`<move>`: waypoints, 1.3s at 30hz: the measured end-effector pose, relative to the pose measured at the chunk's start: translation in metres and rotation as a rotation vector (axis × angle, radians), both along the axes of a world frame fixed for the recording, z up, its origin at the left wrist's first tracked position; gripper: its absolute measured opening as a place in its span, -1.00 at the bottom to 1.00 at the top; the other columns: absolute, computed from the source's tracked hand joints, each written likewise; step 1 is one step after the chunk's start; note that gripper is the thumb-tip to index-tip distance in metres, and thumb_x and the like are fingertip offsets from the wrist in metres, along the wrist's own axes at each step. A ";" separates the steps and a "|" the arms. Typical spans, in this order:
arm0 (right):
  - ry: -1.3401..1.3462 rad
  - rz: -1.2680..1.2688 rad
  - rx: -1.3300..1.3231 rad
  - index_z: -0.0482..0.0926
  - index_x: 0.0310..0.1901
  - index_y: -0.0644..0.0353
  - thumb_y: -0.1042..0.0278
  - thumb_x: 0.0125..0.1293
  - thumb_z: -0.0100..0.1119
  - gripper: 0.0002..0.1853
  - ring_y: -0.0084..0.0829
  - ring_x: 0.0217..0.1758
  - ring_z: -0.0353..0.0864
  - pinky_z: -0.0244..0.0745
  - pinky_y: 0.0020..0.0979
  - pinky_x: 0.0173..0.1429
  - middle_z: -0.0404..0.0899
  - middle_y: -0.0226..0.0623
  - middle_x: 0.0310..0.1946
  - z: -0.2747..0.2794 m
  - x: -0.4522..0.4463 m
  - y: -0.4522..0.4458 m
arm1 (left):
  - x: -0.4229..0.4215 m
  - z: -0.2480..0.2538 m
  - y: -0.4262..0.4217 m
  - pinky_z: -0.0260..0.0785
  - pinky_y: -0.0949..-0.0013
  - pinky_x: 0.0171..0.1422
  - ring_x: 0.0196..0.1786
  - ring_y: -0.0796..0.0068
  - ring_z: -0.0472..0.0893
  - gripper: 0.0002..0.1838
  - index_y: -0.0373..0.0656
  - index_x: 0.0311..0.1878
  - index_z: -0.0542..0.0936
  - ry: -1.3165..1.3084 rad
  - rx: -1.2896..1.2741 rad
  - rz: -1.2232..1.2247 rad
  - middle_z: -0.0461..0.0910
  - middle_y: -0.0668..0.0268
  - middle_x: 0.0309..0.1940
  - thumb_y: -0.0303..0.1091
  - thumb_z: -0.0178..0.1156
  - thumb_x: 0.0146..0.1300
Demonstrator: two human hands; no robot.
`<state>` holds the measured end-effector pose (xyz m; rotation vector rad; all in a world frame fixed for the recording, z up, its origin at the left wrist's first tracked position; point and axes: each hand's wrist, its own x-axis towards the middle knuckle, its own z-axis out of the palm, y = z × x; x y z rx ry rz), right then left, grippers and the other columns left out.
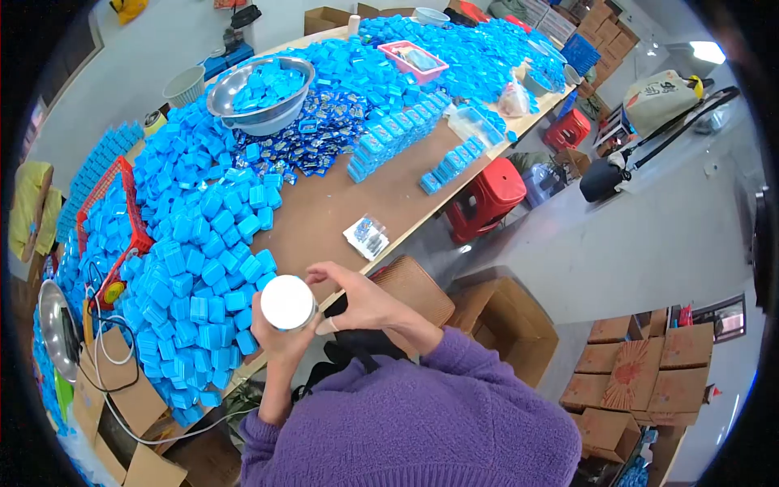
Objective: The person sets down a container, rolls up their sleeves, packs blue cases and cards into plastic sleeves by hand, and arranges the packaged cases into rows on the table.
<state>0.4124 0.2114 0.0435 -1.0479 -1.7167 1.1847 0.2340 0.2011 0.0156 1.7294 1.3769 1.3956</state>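
My left hand (280, 341) is wrapped round a cylinder-shaped container with a round white top (288, 302), held upright above the table's near edge. Most of its side is hidden by my fingers and by the top. Just right of it is my right hand (357, 300), its fingers curved and apart, with nothing visible between them. A small stack of printed cards or packets (366, 237) lies on the brown table (324, 211) beyond my hands. Many small blue plastic boxes (203, 268) are heaped to the left, close to my left hand.
A metal bowl (261, 93) of blue pieces stands among dark blue packets (324, 126). Rows of stacked blue boxes (398, 134) stand farther along. A red basket (126, 203) is at the left. A red stool (491, 195) and an open carton (507, 325) sit beside the table.
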 end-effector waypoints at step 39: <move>-0.327 -0.976 0.420 0.49 0.02 0.33 0.37 -0.19 0.46 -0.37 -0.46 -0.18 0.58 0.48 -0.43 -0.08 0.60 -0.29 -0.16 -0.078 0.646 0.214 | 0.212 -0.184 0.056 0.35 0.32 0.02 -0.15 0.33 0.54 -0.73 -0.35 -0.16 0.52 0.223 -0.122 0.394 0.55 0.15 -0.25 -0.53 0.26 0.03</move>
